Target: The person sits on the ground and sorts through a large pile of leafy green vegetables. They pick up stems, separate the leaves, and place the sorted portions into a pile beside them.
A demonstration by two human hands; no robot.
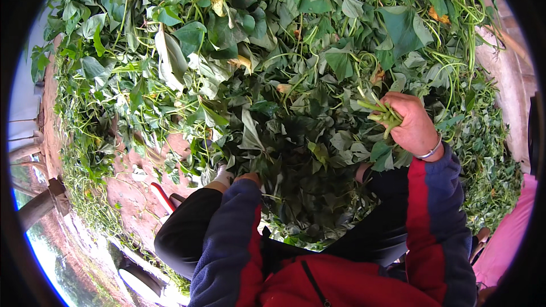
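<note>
My right hand (pixel 414 124) is closed around a bunch of thick green stems (pixel 386 116), their cut-looking ends pointing left. A bracelet circles that wrist. Broad leaves (pixel 381 155) hang just below the fist. Between my knees, my left hand (pixel 251 177) reaches down among the foliage; leaves and my sleeve hide its fingers, so its grip cannot be seen. All around lies a deep heap of leafy vines (pixel 298 106), which look like sweet potato vines, with a few yellowed leaves among them.
Beside my left knee lies a red-edged object (pixel 162 197) on the reddish floor (pixel 132 204). Another person's pink-clothed leg (pixel 507 234) is at the lower right. A pale wooden beam (pixel 503 94) borders the heap on the right; a wooden post (pixel 38 212) stands left.
</note>
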